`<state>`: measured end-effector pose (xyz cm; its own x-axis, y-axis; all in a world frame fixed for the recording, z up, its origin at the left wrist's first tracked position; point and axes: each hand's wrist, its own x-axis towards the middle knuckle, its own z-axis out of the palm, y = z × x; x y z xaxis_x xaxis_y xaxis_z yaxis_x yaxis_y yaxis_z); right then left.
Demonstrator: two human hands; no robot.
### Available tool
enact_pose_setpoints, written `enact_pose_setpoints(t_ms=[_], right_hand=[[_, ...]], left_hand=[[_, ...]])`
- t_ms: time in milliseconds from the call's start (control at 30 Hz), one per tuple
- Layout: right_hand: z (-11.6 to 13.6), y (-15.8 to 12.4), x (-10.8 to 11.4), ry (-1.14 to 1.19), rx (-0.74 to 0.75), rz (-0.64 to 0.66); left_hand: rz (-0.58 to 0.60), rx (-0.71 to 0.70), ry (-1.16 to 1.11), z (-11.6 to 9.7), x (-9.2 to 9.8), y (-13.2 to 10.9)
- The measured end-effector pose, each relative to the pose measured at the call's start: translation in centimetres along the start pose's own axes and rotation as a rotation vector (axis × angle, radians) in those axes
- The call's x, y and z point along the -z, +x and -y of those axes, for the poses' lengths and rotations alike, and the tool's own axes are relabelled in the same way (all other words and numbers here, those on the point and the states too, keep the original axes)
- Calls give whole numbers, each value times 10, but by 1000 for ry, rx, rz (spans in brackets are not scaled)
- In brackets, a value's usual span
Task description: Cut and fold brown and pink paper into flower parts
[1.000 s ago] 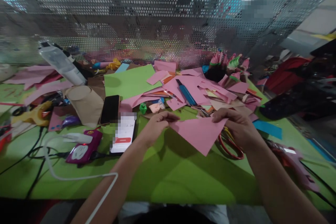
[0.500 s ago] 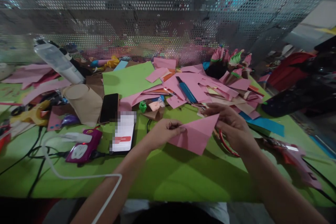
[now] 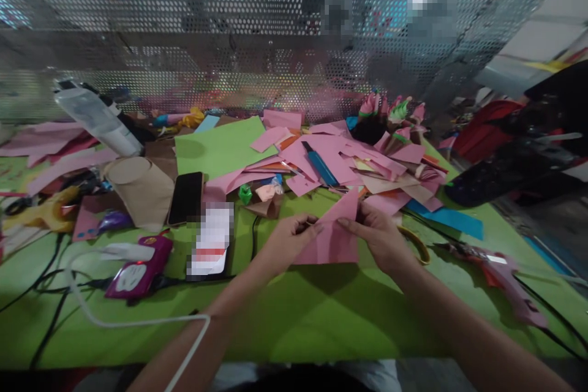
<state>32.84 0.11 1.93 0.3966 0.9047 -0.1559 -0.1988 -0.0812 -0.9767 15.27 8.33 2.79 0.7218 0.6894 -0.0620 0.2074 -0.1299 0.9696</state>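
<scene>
A folded piece of pink paper [image 3: 337, 239] is held up over the green table between my two hands. My left hand [image 3: 289, 236] pinches its left side, thumb in front and fingers behind. On the right, my right hand [image 3: 379, 229] grips the paper's right edge, its thumb pressed on the front face and the other fingers partly hidden behind. The paper rises to a point at its top right. Behind the hands lie a blue box cutter [image 3: 320, 164] and a heap of pink paper scraps [image 3: 294, 156].
A pink glue gun [image 3: 505, 275] lies at right near a roll of yellowish tape [image 3: 416, 246]. Left stand two phones [image 3: 186, 199], a magenta power strip [image 3: 140, 266] with cables, a brown paper cone [image 3: 142, 190] and a clear bottle [image 3: 96, 116]. A perforated metal screen [image 3: 206, 49] closes the back.
My right hand has moved from the paper's upper right corner down and left onto its right edge. The paper has turned, its tip shifting left and more upright. The view has shifted slightly.
</scene>
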Motion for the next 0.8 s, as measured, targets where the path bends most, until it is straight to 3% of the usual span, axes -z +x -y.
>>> enact_pose_setpoints(t_ms=[233, 567, 800], right_hand=[[2, -3, -2, 27, 5, -14], [10, -6, -3, 10, 45, -69], [7, -6, 2, 98, 81, -156]], left_hand=[[17, -13, 136, 5, -3, 0], [125, 13, 149, 3, -9, -1], [121, 5, 92, 5, -13, -2]])
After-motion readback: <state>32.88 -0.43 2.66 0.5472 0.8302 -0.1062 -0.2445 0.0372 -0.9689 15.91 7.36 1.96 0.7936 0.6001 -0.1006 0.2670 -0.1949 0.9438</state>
